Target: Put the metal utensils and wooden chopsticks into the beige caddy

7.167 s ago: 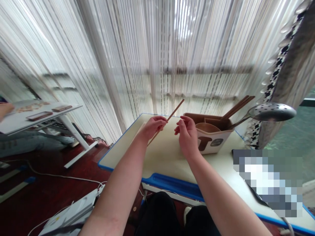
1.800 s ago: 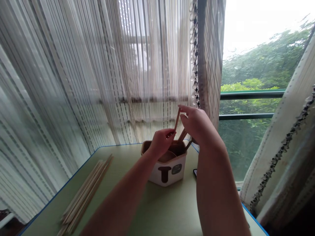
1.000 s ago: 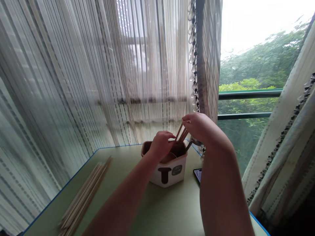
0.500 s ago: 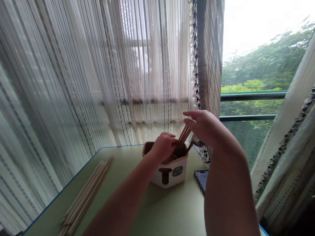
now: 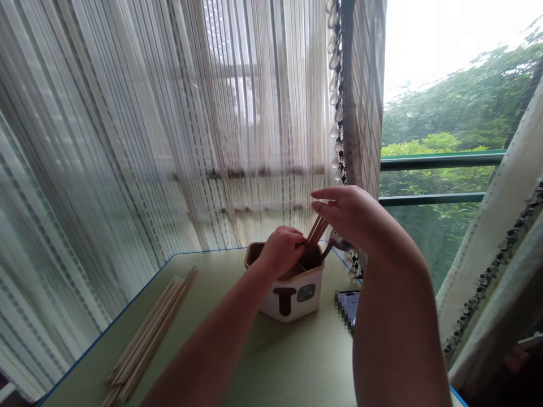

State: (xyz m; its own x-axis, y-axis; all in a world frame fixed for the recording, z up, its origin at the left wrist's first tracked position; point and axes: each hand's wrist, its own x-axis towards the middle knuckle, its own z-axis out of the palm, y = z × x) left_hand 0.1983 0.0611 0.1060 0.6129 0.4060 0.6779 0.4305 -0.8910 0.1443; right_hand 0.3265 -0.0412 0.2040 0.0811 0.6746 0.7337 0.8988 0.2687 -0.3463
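A bundle of brown chopsticks [image 5: 314, 233] stands slanted in a white holder [image 5: 274, 301] with a brown rim. My left hand [image 5: 282, 251] reaches over the holder's rim, its fingers closed round the lower part of the bundle. Over the upper ends of the chopsticks is my right hand [image 5: 350, 212], fingers stretched to the left with a gap above the thumb. The thumb and palm hide the chopstick tops. Beside the right wrist, a curved metal handle [image 5: 328, 247] sticks out of the holder, belonging to a shiny utensil partly hidden by the arm.
More pale chopsticks [image 5: 153, 333] lie in a loose pile at the left of the light green table [image 5: 220, 265]. A phone-like device [image 5: 350, 308], partly pixelated, lies right of the holder. Striped curtains [image 5: 190, 141] hang behind the table; a window with a railing [image 5: 436, 162] is at right.
Both hands keep almost the same place at the chopsticks. My right hand has shifted very slightly left and up, and the camera view has moved a little.
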